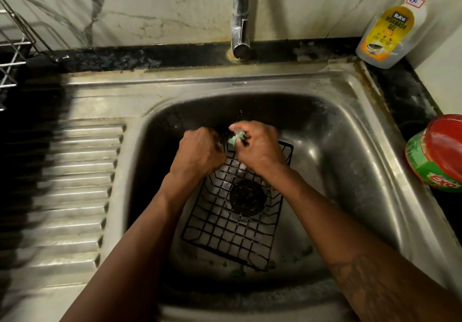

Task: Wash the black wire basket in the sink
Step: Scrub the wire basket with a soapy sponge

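Marble wall behind, dark tabletop [405, 96] below it, and one steel sink [337, 146] set into it with a ribbed drainboard [75, 184] on the left. One tap [241, 21] stands at the far rim; I see no water running from it.

Black wire basket [225, 229], count one, lies inside the basin over the drain [247, 196]. Its long axis runs near to far, with the far end leaning slightly right. The near end is unattended.

On the right of the tabletop I count one dishwash gel bottle [390, 31] at the far corner and one red-lidded tub [440, 154] nearer.

Both hands work at the basket's far end, so most of the basket extends from them towards me. Left hand [198, 151] is curled tight at the far-left corner, apparently gripping the rim wire; the fingers themselves are hidden. Right hand [257, 146] pinches one small green scrubber [235, 139] against the far edge, just beside the left hand.

Judgement: scrubbing is under way at the far rim. The near end lies about equally within reach of both arms.
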{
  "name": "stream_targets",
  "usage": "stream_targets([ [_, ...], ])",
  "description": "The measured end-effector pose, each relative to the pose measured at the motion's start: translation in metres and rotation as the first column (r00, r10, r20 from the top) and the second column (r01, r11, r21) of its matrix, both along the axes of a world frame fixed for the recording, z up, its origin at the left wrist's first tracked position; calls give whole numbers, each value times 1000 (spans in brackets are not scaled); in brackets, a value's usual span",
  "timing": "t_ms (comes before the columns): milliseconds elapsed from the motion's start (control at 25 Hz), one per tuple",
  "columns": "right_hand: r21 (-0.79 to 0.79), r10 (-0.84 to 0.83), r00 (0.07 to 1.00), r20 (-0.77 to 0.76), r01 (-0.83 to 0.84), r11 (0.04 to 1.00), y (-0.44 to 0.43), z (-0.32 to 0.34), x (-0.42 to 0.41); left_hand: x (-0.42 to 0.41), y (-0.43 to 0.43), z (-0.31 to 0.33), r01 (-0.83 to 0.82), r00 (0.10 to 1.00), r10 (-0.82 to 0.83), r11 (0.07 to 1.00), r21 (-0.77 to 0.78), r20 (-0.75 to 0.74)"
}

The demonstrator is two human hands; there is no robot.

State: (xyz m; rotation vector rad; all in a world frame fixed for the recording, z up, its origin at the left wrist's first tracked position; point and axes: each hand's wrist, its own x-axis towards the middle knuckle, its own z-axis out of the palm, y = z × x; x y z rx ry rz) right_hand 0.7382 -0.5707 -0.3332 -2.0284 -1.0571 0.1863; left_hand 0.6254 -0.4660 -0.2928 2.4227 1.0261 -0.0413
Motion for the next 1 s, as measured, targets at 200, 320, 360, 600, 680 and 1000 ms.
stream_targets([
  [200,146,-198,980,33,191,971,-3,-2,14,2,-2,9,-69,998,59,892,-446,-36],
  [320,77,25,984,177,-40,996,7,-3,-7,3,-6,15,-17,1000,16,897,-441,-6],
  [360,14,118,978,174,-122,992,12,-4,-12,3,-7,17,-15,1000,21,894,-447,8],
  [600,-255,-86,927,366,189,948,-6,8,9,4,-9,13,-134,990,132,848,-513,-40],
  [680,-282,-171,915,365,284,917,-17,14,26,4,-8,10,-139,989,147,859,-493,-23],
  [1000,-165,-76,947,-313,24,986,19,11,-25,8,-9,10,-220,972,214,697,-683,-95],
])
